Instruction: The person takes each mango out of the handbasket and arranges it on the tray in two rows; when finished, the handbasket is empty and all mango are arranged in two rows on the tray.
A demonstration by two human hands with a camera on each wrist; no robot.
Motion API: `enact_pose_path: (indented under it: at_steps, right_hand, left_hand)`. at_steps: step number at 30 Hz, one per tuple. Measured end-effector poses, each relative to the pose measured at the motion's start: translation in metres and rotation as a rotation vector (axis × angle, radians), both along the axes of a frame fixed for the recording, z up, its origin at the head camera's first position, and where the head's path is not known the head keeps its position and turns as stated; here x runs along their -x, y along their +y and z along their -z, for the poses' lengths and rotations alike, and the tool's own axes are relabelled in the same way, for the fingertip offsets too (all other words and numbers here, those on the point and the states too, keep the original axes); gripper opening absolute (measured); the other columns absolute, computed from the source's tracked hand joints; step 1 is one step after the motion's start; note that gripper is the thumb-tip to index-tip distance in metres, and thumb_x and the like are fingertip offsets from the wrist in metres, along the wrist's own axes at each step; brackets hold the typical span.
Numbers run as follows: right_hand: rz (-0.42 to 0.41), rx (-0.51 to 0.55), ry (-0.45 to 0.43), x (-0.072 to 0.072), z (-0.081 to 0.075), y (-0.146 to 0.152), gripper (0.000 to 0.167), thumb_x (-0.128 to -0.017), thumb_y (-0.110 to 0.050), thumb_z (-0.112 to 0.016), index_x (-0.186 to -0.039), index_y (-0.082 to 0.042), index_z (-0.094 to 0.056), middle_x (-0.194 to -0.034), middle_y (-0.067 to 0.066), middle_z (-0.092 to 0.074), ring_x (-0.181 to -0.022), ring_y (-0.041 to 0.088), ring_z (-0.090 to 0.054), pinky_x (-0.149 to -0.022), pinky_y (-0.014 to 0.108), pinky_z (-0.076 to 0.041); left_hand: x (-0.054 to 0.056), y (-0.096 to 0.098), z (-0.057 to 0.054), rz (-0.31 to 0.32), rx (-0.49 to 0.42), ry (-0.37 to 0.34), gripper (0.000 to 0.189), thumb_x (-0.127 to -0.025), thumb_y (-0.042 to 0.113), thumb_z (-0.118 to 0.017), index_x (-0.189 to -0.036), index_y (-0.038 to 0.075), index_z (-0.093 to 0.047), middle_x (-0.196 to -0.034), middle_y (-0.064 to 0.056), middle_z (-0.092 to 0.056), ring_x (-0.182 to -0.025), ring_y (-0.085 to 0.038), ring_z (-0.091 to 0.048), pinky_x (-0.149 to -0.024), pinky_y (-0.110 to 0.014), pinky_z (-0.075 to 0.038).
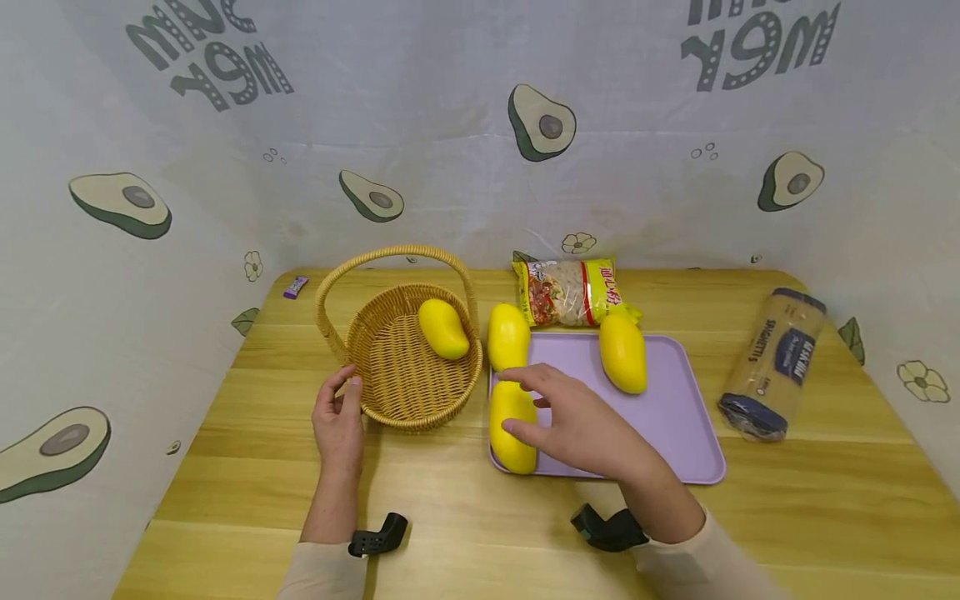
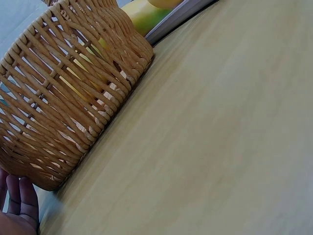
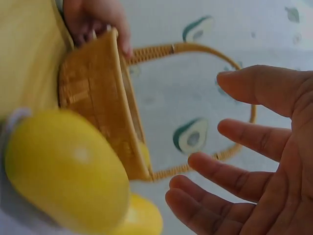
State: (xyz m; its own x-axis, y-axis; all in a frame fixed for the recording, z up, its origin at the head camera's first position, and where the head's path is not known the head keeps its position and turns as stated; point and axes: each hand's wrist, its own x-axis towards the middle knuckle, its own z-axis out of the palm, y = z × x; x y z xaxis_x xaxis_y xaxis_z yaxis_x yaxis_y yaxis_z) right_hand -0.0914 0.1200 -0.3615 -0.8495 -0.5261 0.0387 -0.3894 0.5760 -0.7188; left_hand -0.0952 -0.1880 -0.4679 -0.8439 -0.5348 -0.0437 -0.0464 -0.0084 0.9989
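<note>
Hovering over near mango (image 1: 514,452): R hand (image 1: 581,421) free, L hand (image 1: 339,425) at wicker basket (image 1: 397,367)

R hand, thumb & fingers spread, hangs above near mango w/ nothing in its grasp; R wrist view shows a gap btwn fingers & fruit. L hand is at basket's L side, fingers up against the weave nr the rim; can't tell if they pinch it or just rest there.

4 mangoes in all. Basket mango (image 1: 444,329) lies inside, toward the R wall. Other 3 are at the lilac tray (image 1: 667,429): near mango along its L edge, far-left mango (image 1: 508,333) at the far L corner, right-hand mango (image 1: 624,354) by the far edge, next to the yellow-ended food packet (image 1: 562,292). Basket stands upright on the surface (image 1: 457,517), just L of tray; spaghetti pack (image 1: 772,362) lies R of it, apart.

Step in hand, my read: pick-up stage, mangoes going tray to basket, approx 1 of 4 done. Next move prob. calls for lowering R hand, thumb one side & fingers the other, wrapping near mango's middle, then lifting high enough to clear the rim, L hand steadying. Poss. trouble: smooth rounded fruit may roll or slip if taken nr an end; the handle arch might get in the way.
</note>
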Motion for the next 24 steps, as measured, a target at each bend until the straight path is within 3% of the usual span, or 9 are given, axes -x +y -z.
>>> enact_pose_path:
  at_steps: [6, 12, 16, 21, 24]
  right_hand:
    - [-0.095, 0.043, -0.038, -0.014, 0.002, -0.035, 0.053, -0.094, -0.030, -0.075, -0.143, -0.019, -0.057, -0.142, 0.001, -0.061, -0.126, 0.020, -0.060, -0.100, 0.044, -0.054]
    - [-0.056, 0.159, -0.088, -0.018, 0.010, -0.076, 0.050, -0.094, -0.026, -0.074, -0.142, -0.017, -0.059, -0.143, 0.001, -0.061, -0.126, 0.023, -0.061, -0.100, 0.044, -0.054]
    - [0.068, 0.248, -0.058, -0.011, 0.016, -0.104, 0.049, -0.095, -0.027, -0.072, -0.141, -0.017, -0.059, -0.141, 0.004, -0.061, -0.127, 0.027, -0.060, -0.104, 0.048, -0.052]
    - [0.315, 0.327, -0.023, 0.005, 0.023, -0.138, 0.047, -0.096, -0.030, -0.069, -0.141, -0.023, -0.059, -0.145, 0.004, -0.057, -0.135, 0.027, -0.055, -0.109, 0.052, -0.046]
    - [0.415, 0.347, 0.021, 0.017, 0.028, -0.157, 0.045, -0.096, -0.027, -0.068, -0.140, -0.021, -0.059, -0.147, 0.005, -0.055, -0.139, 0.026, -0.051, -0.115, 0.053, -0.040]
  left_hand:
    - [0.000, 0.000, 0.000, 0.008, 0.001, 0.007, 0.034, -0.104, 0.026, -0.058, -0.133, 0.009, -0.063, -0.093, 0.003, -0.049, -0.065, -0.005, -0.040, -0.054, -0.020, -0.035]
    - [-0.001, 0.000, 0.000, 0.008, -0.014, 0.010, 0.033, -0.104, 0.026, -0.060, -0.133, 0.009, -0.064, -0.096, 0.004, -0.049, -0.064, -0.006, -0.040, -0.053, -0.020, -0.035]
    - [0.000, -0.001, 0.001, 0.017, -0.023, -0.001, 0.034, -0.103, 0.028, -0.062, -0.133, 0.012, -0.064, -0.092, 0.005, -0.051, -0.063, -0.006, -0.041, -0.053, -0.021, -0.035]
    - [0.000, -0.002, 0.003, 0.024, -0.017, -0.002, 0.036, -0.103, 0.029, -0.061, -0.134, 0.011, -0.063, -0.106, 0.011, -0.053, -0.070, -0.006, -0.046, -0.056, -0.021, -0.037]
    - [0.000, -0.001, 0.001, 0.012, -0.006, 0.004, 0.035, -0.104, 0.027, -0.060, -0.133, 0.009, -0.063, -0.112, 0.011, -0.053, -0.074, -0.006, -0.048, -0.058, -0.020, -0.039]
